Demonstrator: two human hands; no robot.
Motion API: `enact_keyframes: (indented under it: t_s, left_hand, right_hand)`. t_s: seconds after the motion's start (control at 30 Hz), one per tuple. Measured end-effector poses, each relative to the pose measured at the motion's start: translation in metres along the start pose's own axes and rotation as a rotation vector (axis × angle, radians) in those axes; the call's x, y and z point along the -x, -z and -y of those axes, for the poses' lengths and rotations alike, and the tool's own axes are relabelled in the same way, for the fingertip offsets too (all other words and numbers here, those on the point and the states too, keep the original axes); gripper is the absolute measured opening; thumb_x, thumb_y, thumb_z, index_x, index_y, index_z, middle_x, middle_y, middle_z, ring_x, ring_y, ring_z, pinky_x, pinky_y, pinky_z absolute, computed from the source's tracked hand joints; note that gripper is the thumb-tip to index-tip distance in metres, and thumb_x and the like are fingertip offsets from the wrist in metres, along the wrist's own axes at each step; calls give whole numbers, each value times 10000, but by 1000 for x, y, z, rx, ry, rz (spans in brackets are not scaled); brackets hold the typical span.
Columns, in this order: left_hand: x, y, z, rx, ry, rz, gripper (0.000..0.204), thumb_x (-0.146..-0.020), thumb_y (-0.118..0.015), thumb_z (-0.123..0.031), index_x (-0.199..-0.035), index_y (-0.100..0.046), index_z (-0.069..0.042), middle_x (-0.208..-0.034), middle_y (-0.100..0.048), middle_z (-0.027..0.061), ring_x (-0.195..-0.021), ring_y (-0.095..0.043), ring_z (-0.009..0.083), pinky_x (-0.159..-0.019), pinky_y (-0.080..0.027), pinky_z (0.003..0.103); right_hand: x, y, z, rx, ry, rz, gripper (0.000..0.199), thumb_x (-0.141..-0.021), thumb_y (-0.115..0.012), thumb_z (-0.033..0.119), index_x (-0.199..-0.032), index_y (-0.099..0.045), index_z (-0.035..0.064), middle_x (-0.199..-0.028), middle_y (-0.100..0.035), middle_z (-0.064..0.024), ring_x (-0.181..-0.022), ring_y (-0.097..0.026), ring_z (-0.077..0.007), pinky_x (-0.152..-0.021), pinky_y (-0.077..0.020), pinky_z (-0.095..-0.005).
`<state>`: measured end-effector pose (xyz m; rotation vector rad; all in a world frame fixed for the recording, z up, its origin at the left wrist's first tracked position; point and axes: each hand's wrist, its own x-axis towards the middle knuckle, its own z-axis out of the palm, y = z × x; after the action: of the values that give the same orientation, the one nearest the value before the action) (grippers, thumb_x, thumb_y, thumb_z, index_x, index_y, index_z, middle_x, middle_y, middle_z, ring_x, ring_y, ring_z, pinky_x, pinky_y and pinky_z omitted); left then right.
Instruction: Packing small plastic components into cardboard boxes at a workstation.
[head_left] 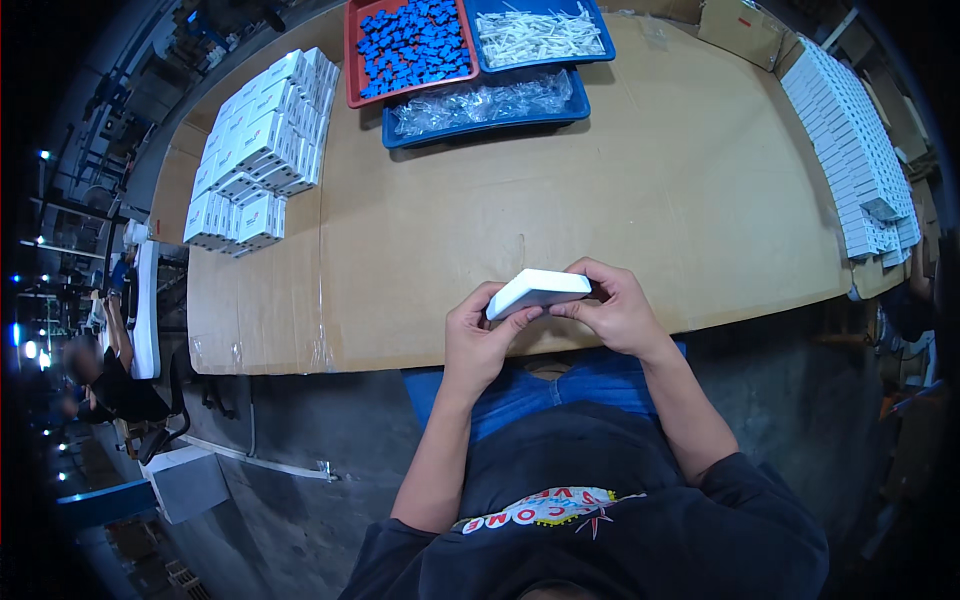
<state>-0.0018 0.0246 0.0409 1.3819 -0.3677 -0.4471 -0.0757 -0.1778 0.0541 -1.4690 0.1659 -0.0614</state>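
A small flat white box (pixel 540 285) is held up over the near edge of the table, tilted so that its pale top and shaded near side show. My left hand (pixel 483 327) grips its left end, thumb along the near side and fingers behind. At the right end my right hand (pixel 612 308) holds it the same way, thumb pressed to the lower side. Both thumb tips nearly meet at the middle. The fingers behind the box are partly hidden.
White boxes (pixel 262 150) are stacked at the table's left. Another long stack of white boxes (pixel 850 150) lines the right edge. At the back sit a red tray (pixel 352 60) of blue pieces, a blue tray (pixel 610 50) of white pieces, and a blue tray (pixel 490 128) of clear plastic.
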Motion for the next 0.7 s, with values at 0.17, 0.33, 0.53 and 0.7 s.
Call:
enact_keyframes:
  t_s: [0.17,0.33,0.53,0.7]
  left_hand:
    - [-14,11,-13,-267,256,155,324,-890,-853,-106,-1140,-703,35,-982,-743,32,-915,-665,90,-779,-535,265]
    - [-21,5,-43,-472,-54,207,348,-851,-860,-52,-1153,-704,23,-1013,-743,45,-950,-675,113,-834,-548,293]
    - [-14,1,-12,-129,-29,118,314,-870,-836,-6,-1153,-702,21,-1051,-741,54,-975,-675,110,-854,-546,280]
    - [-11,6,18,11,137,80,261,-899,-814,9,-1137,-706,20,-1016,-737,42,-938,-669,93,-825,-536,251]
  right_hand:
    - [-8,14,5,157,-203,146,277,-896,-815,25,-1138,-687,-11,-1031,-715,-43,-981,-676,-104,-882,-565,-294]
    - [-3,9,17,147,106,93,335,-892,-823,63,-1178,-664,-10,-1110,-714,-57,-1041,-655,-110,-909,-555,-315]
    - [-2,12,4,-27,79,33,301,-893,-815,7,-1142,-647,11,-1069,-710,-43,-1013,-662,-91,-881,-560,-283]
    - [-1,13,-21,-27,-35,40,244,-902,-802,-20,-1080,-640,13,-991,-714,-32,-961,-664,-71,-817,-550,-233]
